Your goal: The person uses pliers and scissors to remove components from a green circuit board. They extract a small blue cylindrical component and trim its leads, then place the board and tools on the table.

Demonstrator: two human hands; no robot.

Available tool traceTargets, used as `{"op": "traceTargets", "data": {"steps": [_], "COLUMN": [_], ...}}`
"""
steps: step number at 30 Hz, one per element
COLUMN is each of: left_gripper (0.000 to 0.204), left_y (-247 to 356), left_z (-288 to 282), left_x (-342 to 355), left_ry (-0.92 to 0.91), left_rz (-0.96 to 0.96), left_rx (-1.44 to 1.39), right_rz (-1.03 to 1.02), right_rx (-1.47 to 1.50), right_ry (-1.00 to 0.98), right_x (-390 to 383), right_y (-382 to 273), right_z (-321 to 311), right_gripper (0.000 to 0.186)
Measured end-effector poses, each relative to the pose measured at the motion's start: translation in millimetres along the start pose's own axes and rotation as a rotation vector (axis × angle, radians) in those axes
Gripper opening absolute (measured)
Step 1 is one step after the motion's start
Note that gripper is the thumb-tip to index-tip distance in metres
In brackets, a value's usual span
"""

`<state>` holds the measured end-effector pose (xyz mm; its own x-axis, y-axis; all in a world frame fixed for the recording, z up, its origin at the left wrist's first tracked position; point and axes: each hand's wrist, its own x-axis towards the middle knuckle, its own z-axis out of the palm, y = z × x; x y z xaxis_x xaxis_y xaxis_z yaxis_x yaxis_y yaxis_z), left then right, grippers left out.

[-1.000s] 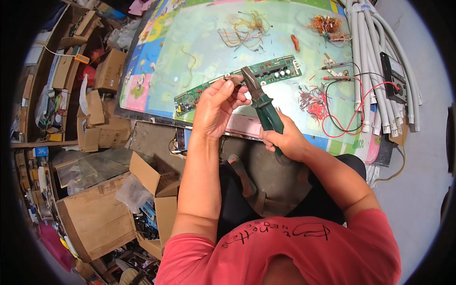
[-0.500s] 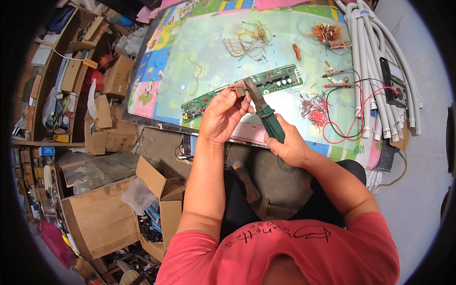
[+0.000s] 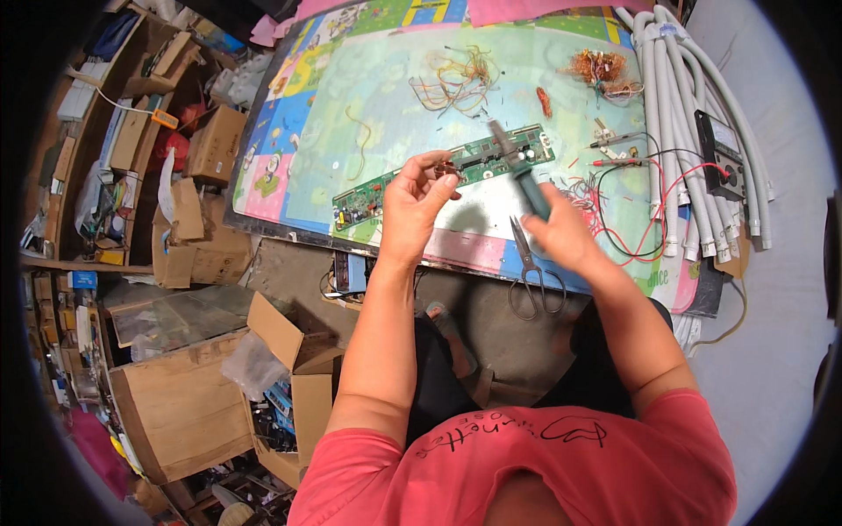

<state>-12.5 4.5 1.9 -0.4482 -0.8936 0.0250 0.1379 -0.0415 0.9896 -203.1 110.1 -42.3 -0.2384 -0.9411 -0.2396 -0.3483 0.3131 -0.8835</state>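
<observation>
At the near edge of a multicoloured printed table (image 3: 316,175), black metal scissors (image 3: 529,266) are laid with their finger loops jutting past it. Beyond them, dark-green-handled metal pliers (image 3: 529,188), blurred, are gripped in the right hand (image 3: 563,231); whether their jaws are parted cannot be told. A small copper-brown piece (image 3: 445,170) is pinched between the thumb and fingers of the left hand (image 3: 416,212), over the middle of a long green circuit board (image 3: 478,167). Farther off, a loose tangle of thin yellowish wires (image 3: 456,81) and a copper-coloured wire bundle (image 3: 599,66) are seen.
</observation>
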Motion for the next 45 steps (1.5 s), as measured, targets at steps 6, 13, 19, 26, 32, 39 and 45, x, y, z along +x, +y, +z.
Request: {"op": "traceTargets", "data": {"steps": [6, 13, 19, 26, 32, 39, 45], "left_gripper": [0.027, 0.028, 0.025, 0.024, 0.026, 0.029, 0.031], "left_y": [-3.1, 2.8, 0.5, -3.0, -12.9, -5.6, 1.8], "left_z": [-0.3, 5.4, 16.1, 29.1, 35.1, 40.2, 49.8], "left_x": [-2.7, -3.9, -11.8, -15.5, -13.9, -13.7, -21.1], "left_ry": [0.143, 0.124, 0.065, -0.028, -0.089, -0.179, -0.136], "left_rz": [0.239, 0.377, 0.289, 0.209, 0.128, 0.256, 0.461], "left_rx": [0.457, 0.509, 0.598, 0.67, 0.492, 0.508, 0.747], "right_rz": [0.26, 0.372, -0.331, -0.555, -0.556, -0.616, -0.606], "right_rx": [-0.817, -1.048, -0.278, 0.122, 0.12, 0.083, 0.11], "right_ry": [0.262, 0.245, 0.363, 0.217, 0.233, 0.241, 0.184], "right_x": [8.7, 18.9, 19.1, -1.1, -4.0, -12.3, -16.5], "right_y": [32.4, 85.2, 18.7, -23.6, -18.6, -29.0, -31.6], "right_z": [-52.7, -50.2, -25.5, 5.3, -1.6, -15.4, -24.9], "right_gripper": [0.058, 0.057, 0.02, 0.018, 0.014, 0.011, 0.011]}}
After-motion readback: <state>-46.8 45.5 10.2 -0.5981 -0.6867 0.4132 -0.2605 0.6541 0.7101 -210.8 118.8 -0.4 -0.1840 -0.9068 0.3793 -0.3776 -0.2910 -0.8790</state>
